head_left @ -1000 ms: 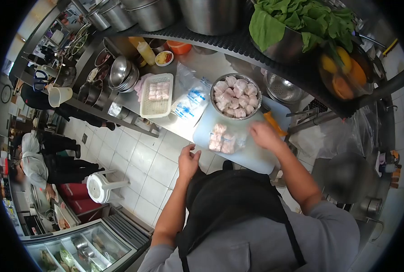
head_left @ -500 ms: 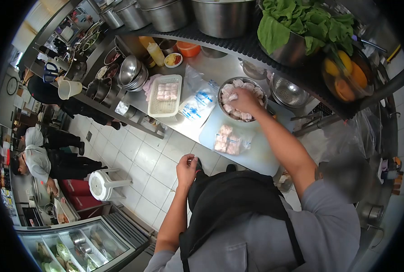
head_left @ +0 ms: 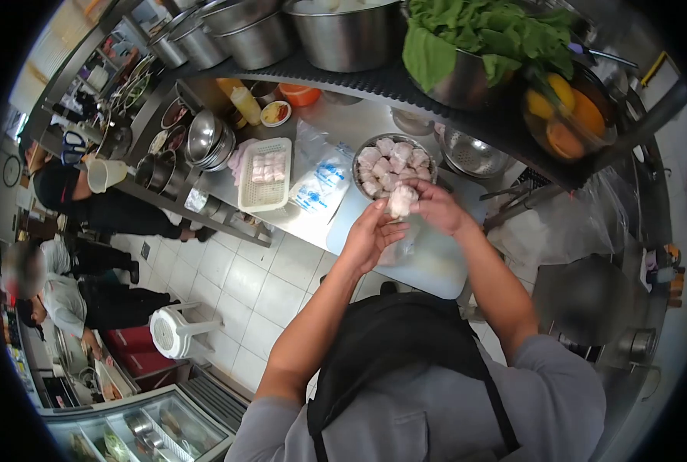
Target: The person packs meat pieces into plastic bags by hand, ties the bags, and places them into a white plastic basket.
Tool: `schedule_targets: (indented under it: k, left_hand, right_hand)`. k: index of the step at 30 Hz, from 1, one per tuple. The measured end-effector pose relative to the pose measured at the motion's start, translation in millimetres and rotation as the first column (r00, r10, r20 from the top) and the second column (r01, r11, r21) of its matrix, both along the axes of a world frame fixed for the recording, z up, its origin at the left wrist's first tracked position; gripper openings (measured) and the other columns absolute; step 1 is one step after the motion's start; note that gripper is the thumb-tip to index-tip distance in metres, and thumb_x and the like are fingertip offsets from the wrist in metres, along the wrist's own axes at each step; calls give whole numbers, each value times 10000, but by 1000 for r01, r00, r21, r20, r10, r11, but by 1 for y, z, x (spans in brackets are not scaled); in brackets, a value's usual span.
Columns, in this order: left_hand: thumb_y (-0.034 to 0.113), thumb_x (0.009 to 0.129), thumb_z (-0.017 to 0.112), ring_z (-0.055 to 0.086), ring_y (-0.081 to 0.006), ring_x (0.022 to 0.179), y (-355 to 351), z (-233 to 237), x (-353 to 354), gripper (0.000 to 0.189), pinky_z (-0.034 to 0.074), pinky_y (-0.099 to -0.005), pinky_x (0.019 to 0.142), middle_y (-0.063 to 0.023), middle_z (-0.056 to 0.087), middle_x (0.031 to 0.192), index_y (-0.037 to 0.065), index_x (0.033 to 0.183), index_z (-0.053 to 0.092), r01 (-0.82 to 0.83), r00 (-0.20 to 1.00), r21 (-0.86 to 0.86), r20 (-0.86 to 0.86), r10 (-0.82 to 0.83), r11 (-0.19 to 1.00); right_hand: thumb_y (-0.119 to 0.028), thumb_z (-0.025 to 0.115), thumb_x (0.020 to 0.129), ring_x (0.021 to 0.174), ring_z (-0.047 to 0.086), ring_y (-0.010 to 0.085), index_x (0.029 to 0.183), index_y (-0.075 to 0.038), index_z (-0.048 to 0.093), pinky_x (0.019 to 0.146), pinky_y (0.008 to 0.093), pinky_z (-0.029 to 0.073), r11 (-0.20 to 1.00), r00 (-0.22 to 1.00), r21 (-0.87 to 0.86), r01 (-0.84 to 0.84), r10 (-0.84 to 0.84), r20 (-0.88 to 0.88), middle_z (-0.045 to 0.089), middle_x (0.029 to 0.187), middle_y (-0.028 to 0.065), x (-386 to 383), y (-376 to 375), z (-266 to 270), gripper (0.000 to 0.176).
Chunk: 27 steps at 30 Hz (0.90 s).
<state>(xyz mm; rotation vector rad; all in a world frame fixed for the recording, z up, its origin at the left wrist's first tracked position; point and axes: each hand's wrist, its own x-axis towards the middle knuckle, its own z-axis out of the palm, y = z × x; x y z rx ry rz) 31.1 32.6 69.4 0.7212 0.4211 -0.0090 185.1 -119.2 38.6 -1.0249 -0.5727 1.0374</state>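
Note:
A pale piece of raw meat (head_left: 403,202) is between my two hands, just in front of the metal bowl (head_left: 356,171) of meat pieces. My right hand (head_left: 437,208) grips the piece from the right. My left hand (head_left: 373,237) is open beside it, palm up with fingers apart. Beneath my hands lies a white cutting board (head_left: 436,269), where a clear plastic bag is partly hidden. Left of the bowl are printed plastic bags (head_left: 318,185) and a white basket (head_left: 263,199) with rows of meat pieces.
Leafy greens (head_left: 467,38) and metal pots (head_left: 343,38) stand on the shelf above the counter. A colander (head_left: 474,154) is right of the bowl. Co-workers (head_left: 66,296) stand at the left, near a white stool (head_left: 175,331). A glass-topped chiller (head_left: 135,423) is at lower left.
My right hand has come out of the bowl with a piece of meat. My left hand has risen from near my body to meet it over the board. The view has shifted slightly.

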Motion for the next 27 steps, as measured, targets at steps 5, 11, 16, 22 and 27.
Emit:
schedule_targets:
  k: [5, 11, 16, 22, 27]
  left_hand:
    - [178, 962, 647, 651, -170, 887, -25, -24, 19, 298, 541, -287, 779, -83, 666, 1055, 32, 1202, 547, 21, 1000, 192, -22, -17, 981]
    - [131, 867, 746, 605, -130, 867, -52, -39, 25, 401, 497, -273, 755, -81, 660, 979, 29, 1211, 566, 217, 969, 817, -113, -220, 534]
    - [222, 841, 746, 668, -328, 820, -62, -37, 20, 372, 542, -428, 752, -162, 665, 900, 27, 1130, 618, -281, 918, 949, 224, -327, -139]
    - [252, 875, 671, 659, -406, 796, -55, -48, 6, 267, 526, -504, 749, -186, 675, 890, 20, 1001, 632, 319, 934, 907, -350, -72, -275]
    - [173, 884, 644, 657, -399, 803, -53, -44, 0, 174, 517, -486, 712, -209, 664, 869, 7, 935, 628, 130, 991, 985, -134, -28, -114]
  right_hand:
    - [-87, 604, 921, 1209, 545, 188, 1486, -47, 381, 1020, 361, 446, 998, 998, -18, 52, -53, -43, 533, 1364, 74, -30, -51, 1, 609]
    - [-146, 577, 969, 1164, 599, 249, 1475, -62, 372, 983, 391, 514, 986, 925, -120, 119, -154, -347, 562, 1310, 123, -46, -89, -31, 553]
    - [-66, 619, 923, 1124, 625, 252, 1325, -40, 495, 967, 383, 532, 959, 809, -140, 247, -284, -515, 586, 1251, 116, -50, -101, -68, 421]
    - [69, 667, 832, 1075, 640, 201, 1235, -6, 523, 947, 328, 523, 891, 926, -267, 367, -378, 10, 623, 1178, 98, -69, -94, -97, 434]
    - [83, 648, 867, 1072, 637, 175, 1260, 10, 515, 936, 310, 523, 901, 910, -130, 414, -408, 69, 639, 1162, 103, -91, -46, -99, 422]
